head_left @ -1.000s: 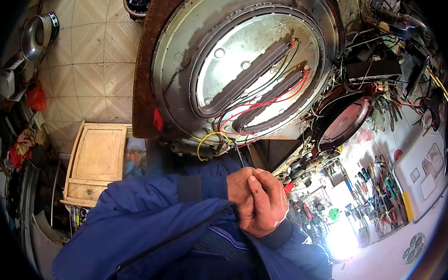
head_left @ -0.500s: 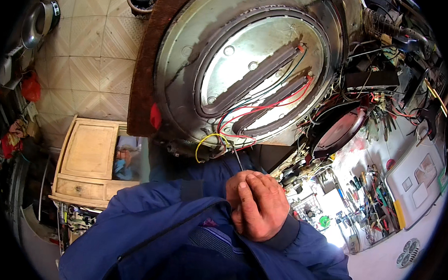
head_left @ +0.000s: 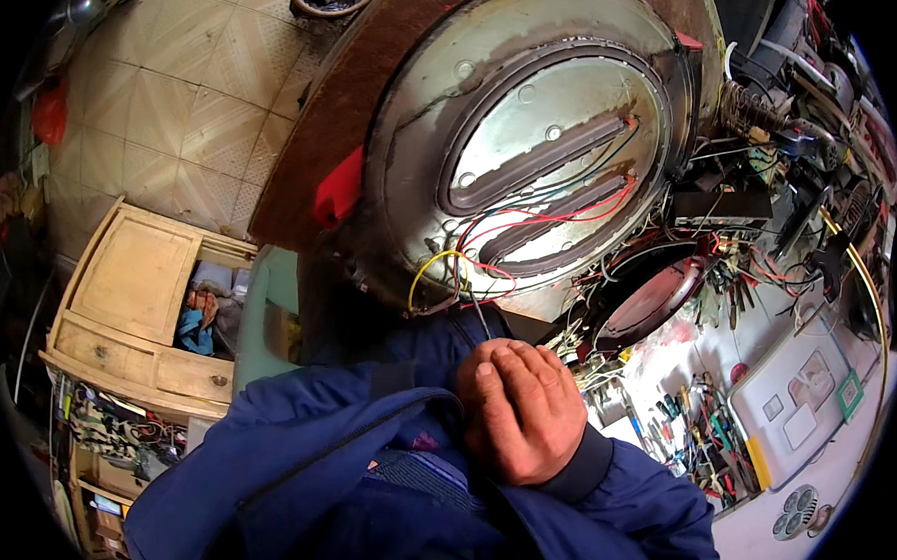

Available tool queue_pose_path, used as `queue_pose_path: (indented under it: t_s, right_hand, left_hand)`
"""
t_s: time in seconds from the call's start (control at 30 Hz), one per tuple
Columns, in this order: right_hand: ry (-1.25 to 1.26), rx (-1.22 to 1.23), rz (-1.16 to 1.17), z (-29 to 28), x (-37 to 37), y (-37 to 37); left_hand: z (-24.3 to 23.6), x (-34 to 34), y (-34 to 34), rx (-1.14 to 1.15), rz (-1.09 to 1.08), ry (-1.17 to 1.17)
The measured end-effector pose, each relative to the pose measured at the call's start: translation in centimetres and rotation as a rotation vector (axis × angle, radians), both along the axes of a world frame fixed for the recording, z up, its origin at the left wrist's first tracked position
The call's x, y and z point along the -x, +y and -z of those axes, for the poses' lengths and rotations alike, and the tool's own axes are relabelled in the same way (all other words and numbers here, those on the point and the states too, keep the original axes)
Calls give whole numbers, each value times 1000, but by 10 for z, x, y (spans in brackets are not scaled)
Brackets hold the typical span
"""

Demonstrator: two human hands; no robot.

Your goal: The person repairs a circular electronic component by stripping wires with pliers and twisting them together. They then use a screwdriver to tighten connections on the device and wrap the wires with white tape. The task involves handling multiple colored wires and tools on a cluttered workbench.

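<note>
My right hand [head_left: 528,414] is closed over my left hand [head_left: 473,366], which is mostly hidden beneath it. A thin dark rod or cord [head_left: 480,316] runs from the hands up toward the lower edge of a large oval metal plate [head_left: 407,128]; what the fingers grip is hidden. The plate carries two long brown channels [head_left: 534,164], with red wires [head_left: 582,201], dark wires and a yellow wire loop [head_left: 429,259] running to its lower edge.
A brown board [head_left: 290,193] with a red object [head_left: 338,185] lies behind the plate. A wooden cabinet [head_left: 148,287] and green chair [head_left: 267,312] are left. Tangled parts, a dark oval ring [head_left: 648,299], many tools [head_left: 702,441] and a white panel [head_left: 783,405] crowd the right.
The view has shifted and turned a little: the plate sits further right, the cabinet further left, and more green chair shows. My right hand's fingers now lie further over my left hand.
</note>
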State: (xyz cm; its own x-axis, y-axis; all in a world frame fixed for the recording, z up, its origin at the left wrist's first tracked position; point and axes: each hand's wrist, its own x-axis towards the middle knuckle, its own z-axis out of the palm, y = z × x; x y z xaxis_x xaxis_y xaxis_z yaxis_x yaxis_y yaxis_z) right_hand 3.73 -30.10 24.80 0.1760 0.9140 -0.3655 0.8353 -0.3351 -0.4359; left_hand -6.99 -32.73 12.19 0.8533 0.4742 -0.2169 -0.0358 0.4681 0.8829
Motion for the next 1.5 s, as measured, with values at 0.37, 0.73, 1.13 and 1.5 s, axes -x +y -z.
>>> queue_pose_path:
  t_s: [0.37, 0.73, 1.13, 1.5]
  right_hand:
    - [133, -107, 607, -2, 12, -31]
    - [81, -69, 1112, 0, 49, -28]
    - [137, -99, 1409, 2, 53, -14]
    - [53, -83, 877, 2, 30, -20]
  left_hand:
    - [-23, -36, 103, -144, 743, -409]
    - [0, -53, 83, 60, 1028, -687]
    - [-13, -54, 103, 69, 1041, -436]
    - [-1, -37, 88, 225, 1096, -351]
